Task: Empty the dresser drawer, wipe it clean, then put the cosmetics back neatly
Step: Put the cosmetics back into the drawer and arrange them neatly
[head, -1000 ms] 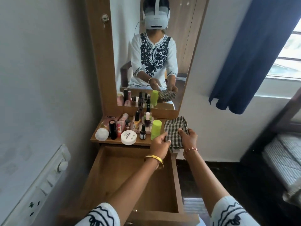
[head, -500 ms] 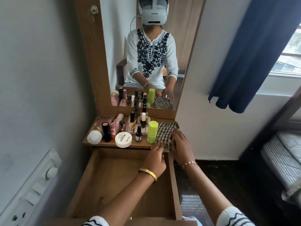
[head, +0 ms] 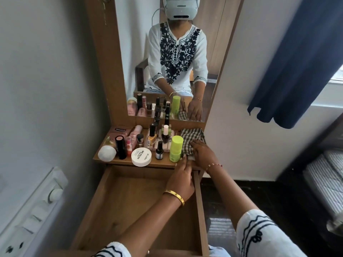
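The drawer (head: 130, 206) stands pulled out below the dresser shelf (head: 118, 160), a shallow box of brown wood-grain laminate with thin straight side walls and a flat bare floor; nothing lies inside it. The cosmetics crowd the shelf above: a round flat white jar (head: 141, 156) printed with black lettering sits at the front edge, a matte white ball-shaped container (head: 107, 153) at the left corner, a black cylinder (head: 120, 147) with a peach top just beside it, and a smooth lime-green tube (head: 176, 148) upright toward the right. Behind them stand small glass nail polish bottles (head: 152, 136) with black and white caps, pink tubes and a pink compact. A soft crumpled cloth (head: 191, 140) in a dark-and-white check weave lies on the right end of the shelf, touching the green tube. The right hand (head: 203, 154) rests flat on the cloth with fingers stretched out, a beaded bracelet at the wrist. The left hand (head: 182, 179), wearing a gold bangle, reaches to the shelf's front edge, fingertips at the cloth's near corner; whether they pinch it cannot be told. The mirror (head: 176, 58) in its wooden frame repeats the bottles and hands.
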